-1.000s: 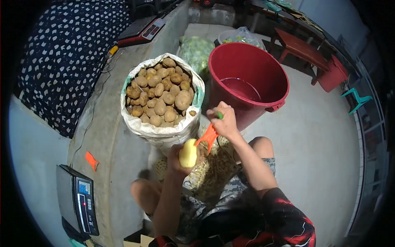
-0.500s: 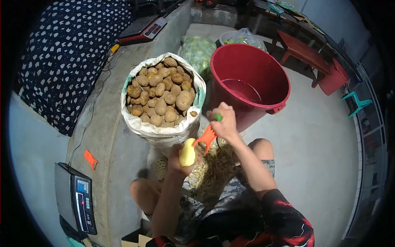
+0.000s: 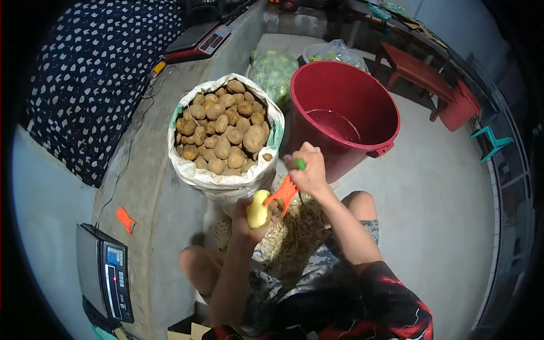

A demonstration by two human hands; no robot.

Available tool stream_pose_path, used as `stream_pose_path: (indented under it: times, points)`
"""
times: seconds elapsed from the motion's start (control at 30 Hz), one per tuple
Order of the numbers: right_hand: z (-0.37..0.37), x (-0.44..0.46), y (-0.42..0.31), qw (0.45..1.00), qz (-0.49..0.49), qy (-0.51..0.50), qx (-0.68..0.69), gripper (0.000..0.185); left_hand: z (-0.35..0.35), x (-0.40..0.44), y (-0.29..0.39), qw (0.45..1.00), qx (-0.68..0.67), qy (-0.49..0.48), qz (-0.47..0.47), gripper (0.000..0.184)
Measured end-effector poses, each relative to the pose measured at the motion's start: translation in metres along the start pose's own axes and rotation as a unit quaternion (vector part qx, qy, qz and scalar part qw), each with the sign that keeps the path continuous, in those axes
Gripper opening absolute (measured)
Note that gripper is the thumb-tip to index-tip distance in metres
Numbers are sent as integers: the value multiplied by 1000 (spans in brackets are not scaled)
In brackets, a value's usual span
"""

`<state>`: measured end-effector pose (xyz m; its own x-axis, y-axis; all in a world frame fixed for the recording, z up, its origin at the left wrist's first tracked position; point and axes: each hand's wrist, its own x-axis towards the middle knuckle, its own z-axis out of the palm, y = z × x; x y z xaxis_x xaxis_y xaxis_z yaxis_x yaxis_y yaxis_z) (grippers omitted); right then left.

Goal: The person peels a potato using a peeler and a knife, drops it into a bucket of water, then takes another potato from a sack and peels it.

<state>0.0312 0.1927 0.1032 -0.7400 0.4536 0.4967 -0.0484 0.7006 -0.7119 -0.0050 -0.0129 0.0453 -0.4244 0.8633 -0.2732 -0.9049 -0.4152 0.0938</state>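
My left hand (image 3: pixel 243 220) is closed around a pale yellow, mostly peeled potato (image 3: pixel 259 209) in front of the sack. In my right hand (image 3: pixel 308 170) is an orange peeler (image 3: pixel 285 192) with a green handle end, its head against the potato's upper right side. Just beyond them stands a white sack (image 3: pixel 218 180) full of unpeeled brown potatoes (image 3: pixel 221 133). Peelings (image 3: pixel 294 238) lie on the floor between my legs, below both hands.
A large red bin (image 3: pixel 345 79) with some liquid in its bottom stands right of the sack. Behind are a bag of green vegetables (image 3: pixel 273 71) and a bench (image 3: pixel 413 71). At left, a scale (image 3: pixel 105 272) and another orange peeler (image 3: pixel 126 220) rest on the ledge.
Both hands stay in nearly the same place with the potato and peeler. The peeler head has shifted slightly on the potato, and the view has moved a little.
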Motion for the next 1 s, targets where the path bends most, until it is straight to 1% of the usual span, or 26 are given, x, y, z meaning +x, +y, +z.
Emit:
stream_pose_path:
  times: [0.03, 0.1, 0.17, 0.2, 0.23, 0.27, 0.3, 0.33, 0.4, 0.43, 0.47, 0.5, 0.53, 0.57, 0.6, 0.63, 0.7, 0.73, 0.77, 0.8, 0.83, 0.87, 0.9, 0.93, 0.97, 1.0]
  points:
    - [4, -6, -10, 994, -100, 19, -45, 20, 6, 1, -4, 1000, -1, 3, 2, 43]
    - [1, -14, -43, 983, -179, -10, -41, 16, 23, 2, -10, 985, 105, 25, 132, 40]
    - [0, -7, -32, 982, -172, 6, -74, 15, -8, 9, -8, 980, 99, 81, 151, 39]
    - [1, -1, -21, 980, -169, 20, -105, 14, -12, 8, -3, 989, 125, 9, 73, 40]
    - [4, 3, 7, 988, -83, 34, -129, 8, -13, 6, 2, 986, 151, -65, -4, 41]
    - [1, 10, 31, 983, -44, 15, -176, 9, -10, 4, 8, 979, 169, -102, -45, 45]
    - [-3, 16, 38, 975, -2, -2, -223, 10, -6, 2, 7, 979, 171, -103, -43, 45]
    - [-2, 15, 41, 975, -2, 1, -222, 10, -2, -2, 5, 982, 170, -74, -37, 48]
    - [-1, 13, 47, 992, 105, -36, -59, 11, -4, 0, -1, 988, 155, -10, -1, 50]
    - [5, 8, 40, 993, 81, -29, -81, 10, -5, 1, -5, 989, 148, 22, 18, 51]
    - [10, 0, 32, 997, 6, -7, -75, 8, -7, 2, -4, 990, 132, 24, 35, 47]
    - [9, -5, 6, 995, -68, 17, -66, 16, -9, 2, -3, 991, 117, 28, 53, 43]
    - [5, -9, -20, 991, -110, 2, -73, 13, -22, 7, -2, 986, 133, 69, 80, 39]
    - [0, -11, -39, 985, -152, -11, -81, 10, -15, 7, -4, 985, 135, 70, 79, 39]
    - [-3, -13, -43, 975, -183, -60, -114, 8, -2, 10, -9, 985, 106, 83, 112, 38]
    - [-4, -10, -38, 975, -183, -59, -115, 8, 0, 6, -9, 986, 122, 84, 80, 38]
    - [-1, 1, -15, 978, -157, 0, -133, 9, -7, 0, -6, 986, 138, 85, 49, 37]
    - [5, 5, 15, 988, -68, 22, -136, 7, -21, 4, -3, 982, 182, 22, 48, 42]
    - [1, 12, 34, 981, -12, -13, -191, 10, -26, 8, -1, 972, 226, -44, 48, 46]
    - [-2, 17, 41, 988, 60, -31, -139, 10, -12, -1, 0, 979, 201, -27, -3, 45]
    - [-4, 19, 46, 986, 132, -47, -85, 10, -12, 0, 1, 979, 203, -28, -3, 45]
    - [-2, 15, 51, 986, 131, -47, -87, 10, -16, 2, 1, 980, 195, -23, 12, 46]
    - [-3, 10, 36, 996, 55, -36, -67, 8, -21, 5, -1, 982, 184, -17, 28, 47]
    - [-2, 4, 18, 998, -21, -28, -45, 13, -30, 9, -1, 982, 183, -27, 46, 44]
    - [2, -2, -4, 993, -95, 6, -63, 12, -26, 11, -4, 982, 180, -24, 46, 44]
    - [-1, -9, -28, 987, -149, -5, -62, 10, -17, 13, -9, 985, 146, 39, 81, 41]
